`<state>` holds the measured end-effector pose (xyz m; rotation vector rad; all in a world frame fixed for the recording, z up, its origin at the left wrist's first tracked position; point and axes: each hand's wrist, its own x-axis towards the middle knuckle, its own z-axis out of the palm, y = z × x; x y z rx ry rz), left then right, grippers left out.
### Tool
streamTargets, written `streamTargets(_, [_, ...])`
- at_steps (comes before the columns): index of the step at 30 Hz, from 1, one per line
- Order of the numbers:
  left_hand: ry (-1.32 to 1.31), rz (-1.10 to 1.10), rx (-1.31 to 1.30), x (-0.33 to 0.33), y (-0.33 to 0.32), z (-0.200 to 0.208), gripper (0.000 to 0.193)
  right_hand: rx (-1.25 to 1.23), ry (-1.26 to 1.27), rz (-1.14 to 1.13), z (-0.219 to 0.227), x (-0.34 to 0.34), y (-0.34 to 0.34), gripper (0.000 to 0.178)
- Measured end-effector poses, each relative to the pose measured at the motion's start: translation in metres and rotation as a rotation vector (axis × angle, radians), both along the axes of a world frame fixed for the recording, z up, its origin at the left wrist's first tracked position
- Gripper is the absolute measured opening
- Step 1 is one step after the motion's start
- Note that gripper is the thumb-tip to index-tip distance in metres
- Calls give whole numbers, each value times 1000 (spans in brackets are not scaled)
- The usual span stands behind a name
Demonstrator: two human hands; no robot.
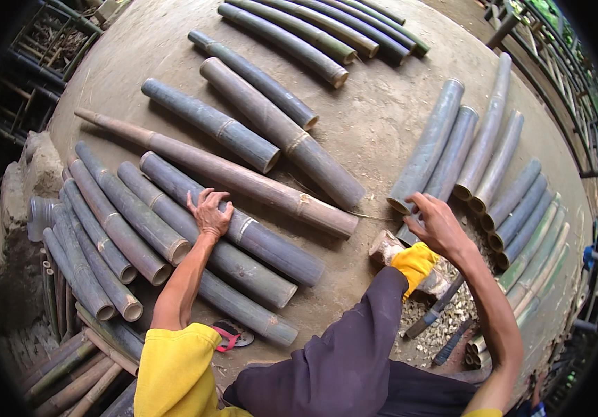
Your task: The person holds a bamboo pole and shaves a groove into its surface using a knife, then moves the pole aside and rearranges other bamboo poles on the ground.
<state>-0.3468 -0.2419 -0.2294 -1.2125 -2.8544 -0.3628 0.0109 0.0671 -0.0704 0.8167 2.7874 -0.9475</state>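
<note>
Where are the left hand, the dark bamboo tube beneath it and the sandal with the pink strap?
Left hand (211, 213): head view, on the back of the hand.
Dark bamboo tube (272, 244): head view, on its side wall, toward its lower right end.
Sandal (228, 338): head view, on its pink strap.

One dark bamboo tube (278, 244) is partly hidden by the left hand (212, 213), the log (386, 246) by yellow cloth (414, 265); the right sleeve (484, 413) is cut off below.
</note>
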Motion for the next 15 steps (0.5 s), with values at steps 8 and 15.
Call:
streamTargets(8, [-34,-32,86,3,23,3,11,145,130,-35,-104,-198,53,51])
streamTargets(15, [-58,-25,85,-3,9,2,11,67,272,-169,-177,-291,60,59])
